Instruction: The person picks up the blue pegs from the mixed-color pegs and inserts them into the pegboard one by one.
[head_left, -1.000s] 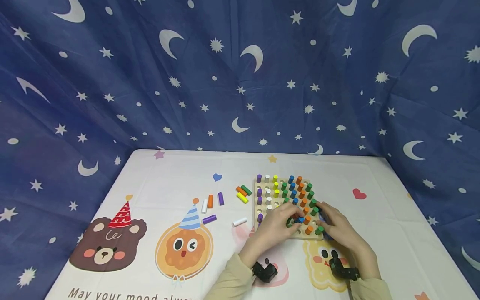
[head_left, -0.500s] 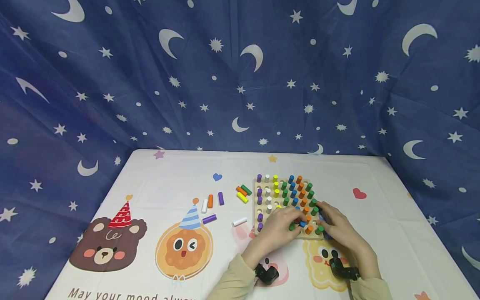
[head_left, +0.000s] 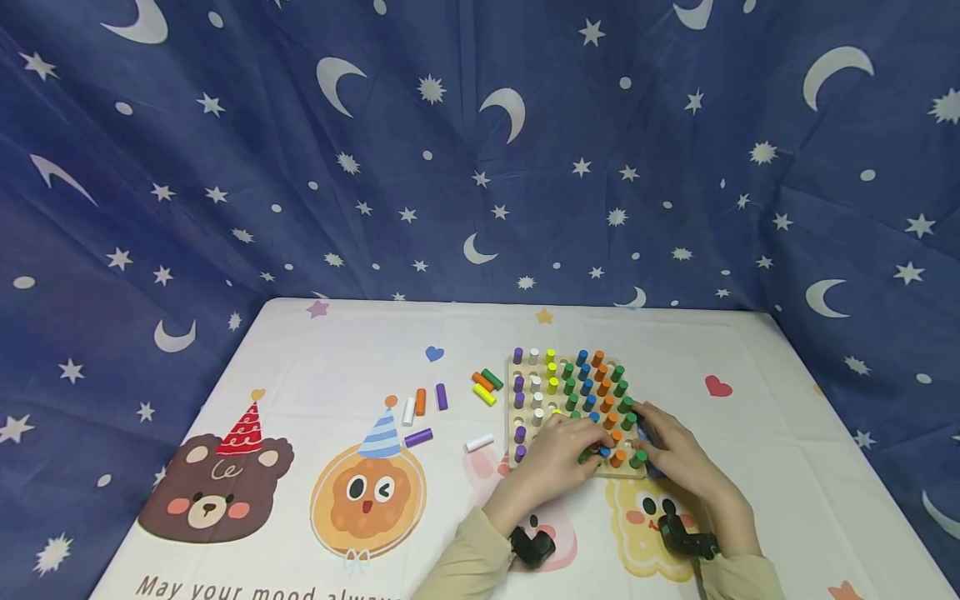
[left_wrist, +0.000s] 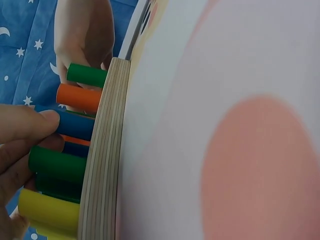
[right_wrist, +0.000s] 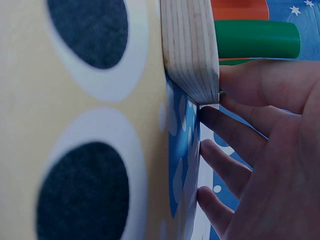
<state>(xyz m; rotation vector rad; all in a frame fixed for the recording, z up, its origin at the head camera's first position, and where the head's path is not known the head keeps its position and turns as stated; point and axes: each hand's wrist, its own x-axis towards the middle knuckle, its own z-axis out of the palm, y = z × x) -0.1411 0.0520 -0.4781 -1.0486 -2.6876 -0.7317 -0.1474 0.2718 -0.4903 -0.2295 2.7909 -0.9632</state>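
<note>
A wooden pegboard point(head_left: 630, 473) on the table carries rows of purple, white, yellow, green, blue and orange pegs. My left hand point(head_left: 558, 454) is over its near side, pinching a blue peg point(left_wrist: 75, 125) between thumb and fingers; the peg stands in the front row. An orange peg point(left_wrist: 77, 97) and a green peg point(left_wrist: 57, 165) flank it in the left wrist view. At the board's right edge, my right hand point(head_left: 682, 454) rests with extended fingers, its thumb against the near right corner beside a green peg point(right_wrist: 257, 39). The left hand hides part of the board.
Several loose pegs lie left of the board, among them a white peg point(head_left: 480, 443), a purple peg point(head_left: 418, 437) and a yellow peg point(head_left: 484, 394). The tablecloth point(head_left: 795, 400) has printed cartoons. Behind the table hangs a blue curtain point(head_left: 420, 208) with moons and stars.
My left hand has shifted slightly toward the board's front row, and the blue peg by its fingertips now sits lower and nearer. The right hand has stayed in place.
</note>
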